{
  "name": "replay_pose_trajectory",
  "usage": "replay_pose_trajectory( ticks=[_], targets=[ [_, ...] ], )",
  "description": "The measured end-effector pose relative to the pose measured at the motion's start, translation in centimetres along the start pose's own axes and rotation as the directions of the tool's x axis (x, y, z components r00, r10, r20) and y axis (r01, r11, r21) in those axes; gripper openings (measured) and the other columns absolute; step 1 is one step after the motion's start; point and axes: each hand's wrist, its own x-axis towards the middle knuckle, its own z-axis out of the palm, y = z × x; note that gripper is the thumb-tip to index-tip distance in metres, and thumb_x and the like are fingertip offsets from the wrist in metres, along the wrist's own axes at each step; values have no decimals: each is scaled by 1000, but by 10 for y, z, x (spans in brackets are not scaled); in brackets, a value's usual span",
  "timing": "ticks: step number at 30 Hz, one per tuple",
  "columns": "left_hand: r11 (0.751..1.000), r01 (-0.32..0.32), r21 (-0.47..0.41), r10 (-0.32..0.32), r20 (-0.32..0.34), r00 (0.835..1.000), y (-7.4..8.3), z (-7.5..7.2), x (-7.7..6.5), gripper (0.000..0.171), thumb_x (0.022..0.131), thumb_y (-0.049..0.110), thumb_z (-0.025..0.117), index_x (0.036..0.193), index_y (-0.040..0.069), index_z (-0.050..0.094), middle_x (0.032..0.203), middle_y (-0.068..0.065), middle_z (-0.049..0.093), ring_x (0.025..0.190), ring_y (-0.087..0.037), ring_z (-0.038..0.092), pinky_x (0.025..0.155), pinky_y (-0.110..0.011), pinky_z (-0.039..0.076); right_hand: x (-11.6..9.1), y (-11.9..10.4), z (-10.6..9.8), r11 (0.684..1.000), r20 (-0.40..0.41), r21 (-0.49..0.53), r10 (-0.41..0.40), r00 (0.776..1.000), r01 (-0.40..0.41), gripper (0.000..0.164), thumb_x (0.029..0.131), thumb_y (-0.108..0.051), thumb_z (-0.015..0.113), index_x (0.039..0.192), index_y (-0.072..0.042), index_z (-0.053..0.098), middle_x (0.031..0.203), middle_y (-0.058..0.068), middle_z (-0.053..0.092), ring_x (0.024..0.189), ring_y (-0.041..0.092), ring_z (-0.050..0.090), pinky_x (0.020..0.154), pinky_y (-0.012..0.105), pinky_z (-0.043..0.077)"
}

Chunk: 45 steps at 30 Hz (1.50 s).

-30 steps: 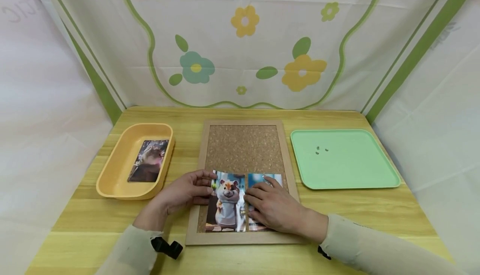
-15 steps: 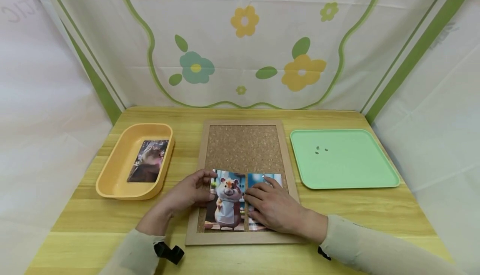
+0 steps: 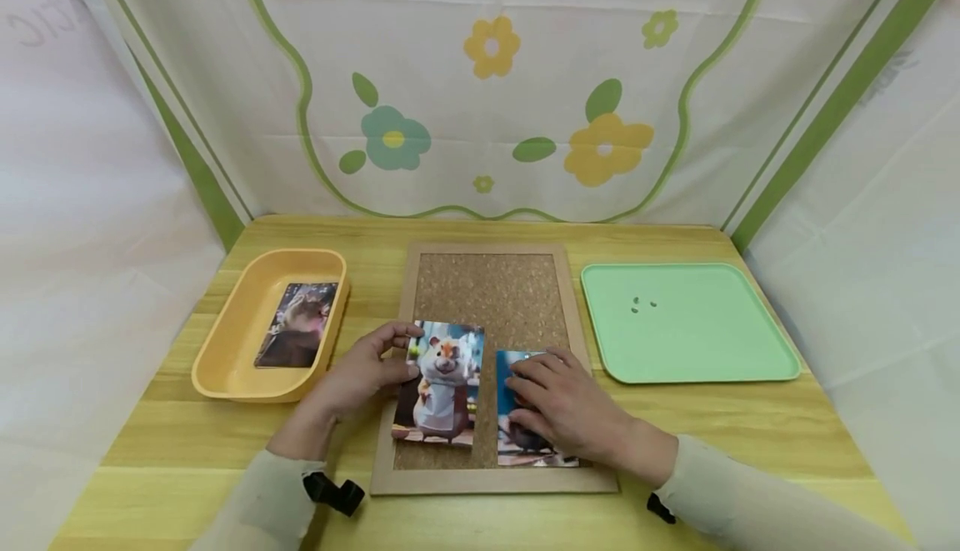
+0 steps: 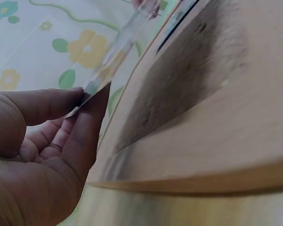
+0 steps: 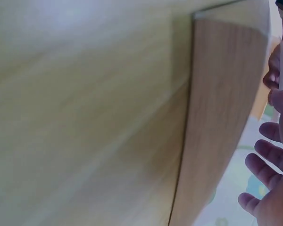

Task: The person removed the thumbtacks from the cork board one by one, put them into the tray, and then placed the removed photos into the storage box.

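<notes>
My left hand (image 3: 363,380) pinches the left edge of a hamster photo card (image 3: 442,388) between thumb and fingers. The card tilts above the framed corkboard (image 3: 487,297); the left wrist view shows the pinched card (image 4: 111,63) nearly edge-on, apart from the cork. On the board's lower right lies a second photo card (image 3: 513,453), partly covered by my right hand (image 3: 573,409). That hand's fingers are loosely bent over it with nothing held. In the right wrist view, the right hand's fingers (image 5: 269,155) are spread and relaxed; whether they touch the card cannot be told.
At left stands a yellow plastic bin (image 3: 228,330) with another photo card (image 3: 298,326) inside. A green tray (image 3: 705,338) at right bears several tiny metallic pieces (image 3: 635,310). A flower-printed cloth (image 3: 491,101) hangs behind the wooden table (image 3: 150,468).
My left hand has lifted the hamster card off the cork, up and to the left, away from the second card. My right hand has shifted slightly right, uncovering more of the second card.
</notes>
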Motion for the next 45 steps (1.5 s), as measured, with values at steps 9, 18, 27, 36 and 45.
replay_pose_trajectory(
  ticks=[9,18,27,36,45],
  targets=[
    [1000,-8,26,10,-41,999,5,-14,0,55,99,5,70,149,4,48,132,-21,44,71,-11,55,55,-24,45,-23,19,-9,995,24,-52,91,996,-89,41,101,-41,70,129,-11,72,136,11,68,124,30,63,110,63,46],
    [1000,-6,10,7,-47,999,17,-32,-6,57,100,6,68,152,5,44,137,-20,40,88,-16,59,71,-32,57,-38,30,-9,987,45,-67,149,988,-145,40,99,-38,73,129,-11,73,135,12,67,124,32,61,108,57,47],
    [999,-22,26,25,-92,995,27,-54,-17,58,101,5,68,153,2,41,136,-18,40,85,-14,61,72,-36,60,-44,33,-10,983,78,-77,174,982,-168,46,101,-43,70,132,-9,72,138,13,66,125,33,60,108,56,49],
    [999,-33,-10,32,-130,991,38,-73,-27,45,103,3,65,143,6,47,127,-12,40,82,-11,63,67,-27,60,-45,32,-11,978,129,-98,198,972,-186,47,102,-45,68,135,-10,70,139,11,66,127,31,60,105,54,52],
    [994,-74,-77,63,-137,989,38,-94,-35,43,103,2,66,140,16,52,117,-5,52,87,-11,67,70,-29,64,-45,32,-10,979,125,-95,191,974,-180,47,102,-45,68,135,-11,70,136,8,67,125,29,60,103,53,52]
  ],
)
